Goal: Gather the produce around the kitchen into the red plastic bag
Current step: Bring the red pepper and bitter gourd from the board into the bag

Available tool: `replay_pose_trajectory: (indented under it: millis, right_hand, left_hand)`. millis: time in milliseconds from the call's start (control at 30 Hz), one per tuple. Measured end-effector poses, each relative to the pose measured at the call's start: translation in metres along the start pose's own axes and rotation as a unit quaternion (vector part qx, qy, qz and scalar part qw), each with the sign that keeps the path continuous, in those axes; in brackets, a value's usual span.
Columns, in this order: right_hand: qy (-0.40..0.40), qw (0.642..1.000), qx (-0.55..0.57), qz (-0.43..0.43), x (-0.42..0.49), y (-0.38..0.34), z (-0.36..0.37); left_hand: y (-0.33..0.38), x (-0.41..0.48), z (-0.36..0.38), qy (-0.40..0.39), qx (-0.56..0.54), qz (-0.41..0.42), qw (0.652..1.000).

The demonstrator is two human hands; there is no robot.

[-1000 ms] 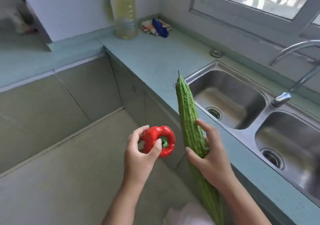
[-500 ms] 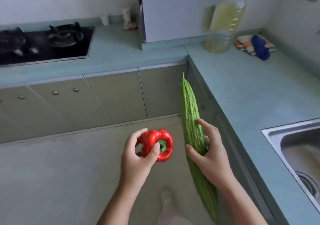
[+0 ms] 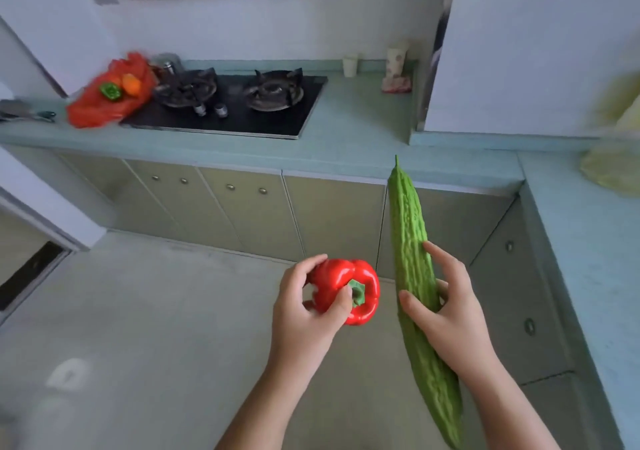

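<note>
1. Red bell pepper (image 3: 349,288), glossy, sits lower centre of the frame in your left hand (image 3: 304,314); your fingers wrap its left side and your thumb presses beside the green stem, which faces the camera.
2. Your right hand (image 3: 446,314) is clamped on the bitter gourd (image 3: 412,269), thumb on its left flank, fingers curled round the right. The gourd stands nearly upright, pointed tip toward the counter edge at centre right, tail running down past your wrist to the lower right.
3. Both hands are held over the floor (image 3: 138,311), near each other but not touching; pepper and gourd are apart, a narrow gap between them.
4. Red plastic bag (image 3: 104,103) lies in the upper left of the frame on the pale blue-green countertop (image 3: 363,127), just left of the black gas hob (image 3: 235,103), touching or overlapping its corner. Its mouth is open; a green pepper (image 3: 110,91) and an orange item (image 3: 132,85) show inside. The bag is blurred.
5. Bag and hands are well apart: cabinet doors (image 3: 242,207) and open floor lie between them.
6. Two pale cups (image 3: 349,65) stand against the wall at upper centre right. A blurred yellowish object (image 3: 613,169) rests on the counter at the right edge; you cannot tell what it is.
</note>
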State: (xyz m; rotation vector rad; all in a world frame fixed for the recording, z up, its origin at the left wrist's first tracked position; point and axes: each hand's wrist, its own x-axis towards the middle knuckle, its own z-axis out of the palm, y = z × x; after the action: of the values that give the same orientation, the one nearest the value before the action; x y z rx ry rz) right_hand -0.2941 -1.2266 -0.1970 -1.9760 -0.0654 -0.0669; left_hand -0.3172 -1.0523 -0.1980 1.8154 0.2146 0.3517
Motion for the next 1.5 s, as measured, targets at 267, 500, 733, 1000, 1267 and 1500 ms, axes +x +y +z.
replay_pose_trajectory:
  millis: [267,500,733,1000,1267,1500]
  right_hand:
    - [-0.068,0.997,-0.011,-0.036,0.047,-0.014,0.048]
    - [-0.078,0.996,-0.041,-0.034,0.108,-0.033,0.103]
    - [-0.137,0.987,-0.028,-0.075,0.190,-0.100,0.225]
    - [-0.225,0.965,-0.021,-0.132,0.244,-0.153,0.366]
    - [-0.271,0.956,-0.033,-0.110,0.307,-0.163,0.454]
    - [-0.285,0.952,-0.005,-0.114,0.413,-0.184,0.543]
  left_hand:
    - [-0.019,0.050,-0.028,0.054,-0.019,-0.025,0.998]
    - [-0.041,0.122,-0.065,0.077,-0.046,-0.030,0.996]
    - [-0.063,0.222,-0.175,0.165,-0.062,-0.050,0.983]
    - [-0.099,0.292,-0.278,0.244,-0.083,-0.085,0.963]
    - [-0.144,0.347,-0.329,0.282,-0.077,-0.123,0.948]
    - [-0.163,0.460,-0.366,0.280,-0.021,-0.105,0.954]
